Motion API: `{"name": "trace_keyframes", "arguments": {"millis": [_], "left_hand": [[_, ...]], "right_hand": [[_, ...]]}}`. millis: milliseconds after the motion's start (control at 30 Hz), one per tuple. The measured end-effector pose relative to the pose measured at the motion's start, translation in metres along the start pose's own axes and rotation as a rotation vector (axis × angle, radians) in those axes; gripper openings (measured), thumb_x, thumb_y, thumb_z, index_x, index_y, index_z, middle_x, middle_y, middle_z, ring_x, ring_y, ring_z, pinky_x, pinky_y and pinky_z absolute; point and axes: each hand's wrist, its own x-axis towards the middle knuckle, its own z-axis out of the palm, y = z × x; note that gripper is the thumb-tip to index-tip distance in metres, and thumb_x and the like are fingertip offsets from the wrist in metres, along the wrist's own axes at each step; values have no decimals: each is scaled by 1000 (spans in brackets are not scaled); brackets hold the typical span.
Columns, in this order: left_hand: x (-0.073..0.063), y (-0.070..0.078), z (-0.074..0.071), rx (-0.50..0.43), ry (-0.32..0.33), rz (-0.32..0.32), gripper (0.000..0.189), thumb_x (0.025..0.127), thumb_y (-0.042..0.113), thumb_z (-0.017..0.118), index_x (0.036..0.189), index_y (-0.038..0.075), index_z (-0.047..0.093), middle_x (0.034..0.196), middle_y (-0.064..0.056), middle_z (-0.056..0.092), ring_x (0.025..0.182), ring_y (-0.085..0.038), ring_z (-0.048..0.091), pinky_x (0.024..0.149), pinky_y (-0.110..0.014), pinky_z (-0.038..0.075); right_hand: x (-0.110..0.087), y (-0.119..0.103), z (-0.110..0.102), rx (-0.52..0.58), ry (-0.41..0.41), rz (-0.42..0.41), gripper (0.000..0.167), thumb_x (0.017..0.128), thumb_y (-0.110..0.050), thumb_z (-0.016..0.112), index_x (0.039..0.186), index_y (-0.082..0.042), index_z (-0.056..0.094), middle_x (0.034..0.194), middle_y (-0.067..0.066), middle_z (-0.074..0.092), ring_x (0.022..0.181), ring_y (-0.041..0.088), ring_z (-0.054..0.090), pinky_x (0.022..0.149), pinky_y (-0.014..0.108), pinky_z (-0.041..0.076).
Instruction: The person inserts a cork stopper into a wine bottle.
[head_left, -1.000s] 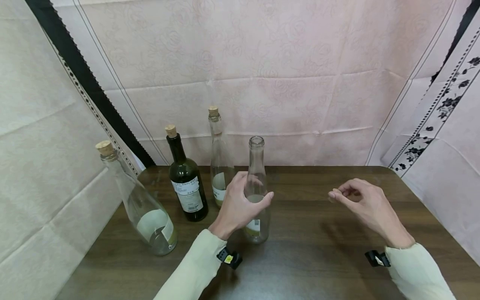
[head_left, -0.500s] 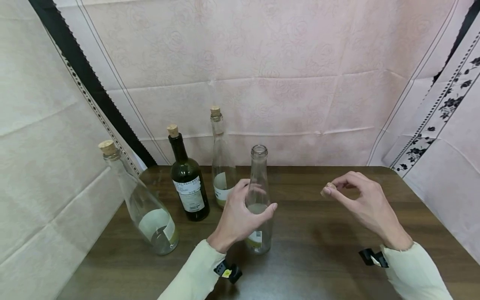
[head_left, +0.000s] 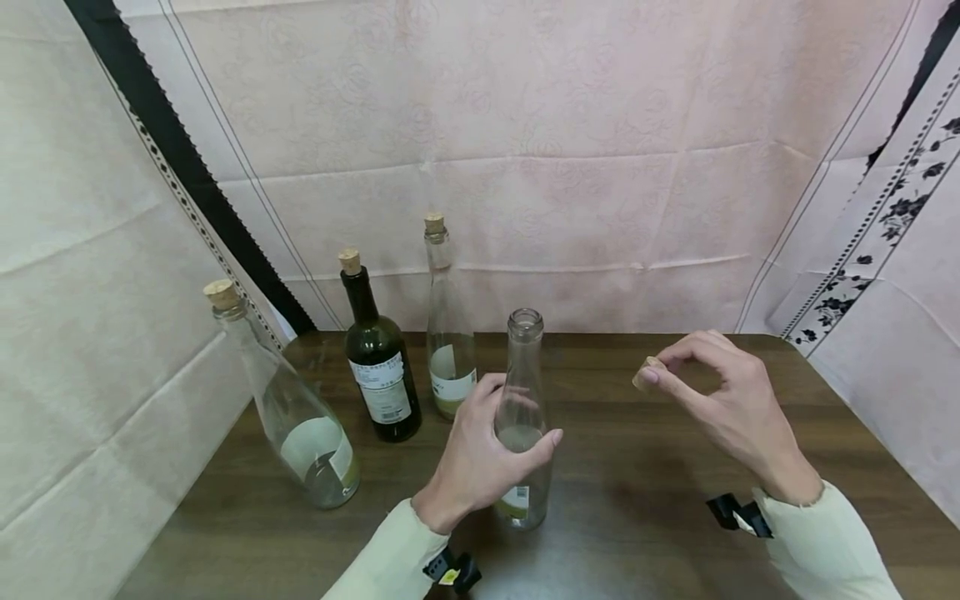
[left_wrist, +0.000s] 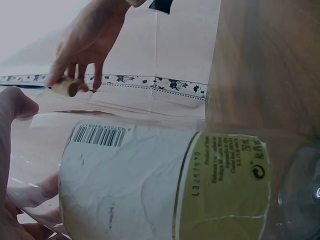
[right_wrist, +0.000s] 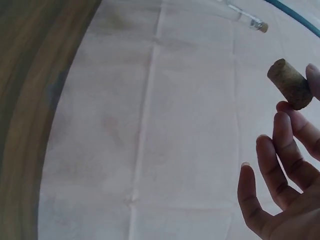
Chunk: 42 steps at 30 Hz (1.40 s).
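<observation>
In the head view my left hand grips a clear glass bottle round its body, thumb on the right side. The bottle's mouth is uncovered and it stands close to upright. Its white and green label fills much of the left wrist view. My right hand is raised to the right of the bottle, apart from it. Between thumb and index finger it pinches a cork, while the other fingers curve loosely. The same cork appears behind the bottle in the left wrist view.
Left of the held bottle stand three corked bottles: a clear one behind, a dark green one, and another clear one at far left. All are on the brown wooden table. Pale cloth hangs around it.
My left hand and the open bottle have moved nearer to me and slightly right. The right hand has shifted a little left with the cork, which now shows more clearly.
</observation>
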Motion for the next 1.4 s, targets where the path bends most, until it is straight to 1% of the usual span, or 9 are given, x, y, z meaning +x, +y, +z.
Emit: {"name": "trace_keyframes", "arguments": {"millis": [100,267,467,667,800,900,967,1167,1400], "left_hand": [[-2,2,1,-19,-6,-2,29,83,52,77,99,30,69,122,16,56,114,-7,56,97,-38,49],[-3,4,5,-35,-1,12,26,83,51,78,97,31,69,120,18,56,112,-4,57,96,-34,50],[-2,8,10,-42,-15,18,28,83,52,78,97,29,70,121,17,55,112,-5,57,95,-34,51],[-4,13,15,-52,-36,10,28,84,54,77,98,32,68,122,18,54,111,-5,58,94,-33,51],[-5,16,19,-52,-57,12,26,84,55,77,98,35,66,124,18,54,113,-6,57,96,-34,50],[-5,19,22,-33,-65,14,28,84,57,76,99,34,67,126,16,54,115,-8,57,98,-37,49],[-6,21,24,-17,-67,11,32,84,58,75,100,32,68,128,14,55,117,-10,56,100,-40,48],[-8,26,27,1,-89,-19,39,83,60,74,105,28,69,134,12,54,125,-15,53,106,-49,42],[-9,32,31,-22,-118,-36,45,84,64,72,109,27,69,133,13,55,122,-15,53,103,-47,43]], "right_hand": [[4,-12,0,55,28,-52,29,78,2,84,90,-22,74,88,-8,74,92,4,61,92,15,42],[13,-45,0,140,64,-107,26,77,11,80,89,-12,75,84,-2,75,88,6,61,89,17,43],[16,-47,3,209,84,-162,24,77,11,80,91,-8,75,85,-1,74,88,8,63,87,20,44],[21,-64,3,282,114,-189,16,79,11,77,90,-1,73,86,-3,71,88,10,62,85,21,46],[25,-75,4,465,146,-212,8,85,6,76,90,9,70,88,1,71,88,13,63,83,22,48],[28,-80,7,620,170,-236,14,87,5,75,90,16,67,88,6,69,88,17,63,81,22,50],[29,-83,8,680,203,-248,17,86,5,76,90,18,66,88,7,69,88,18,62,81,23,51],[35,-89,10,734,295,-276,20,85,3,79,89,18,66,88,9,69,85,18,60,82,24,51],[42,-97,10,725,282,-279,22,84,3,79,89,19,65,89,8,68,84,17,60,84,25,50]]}}
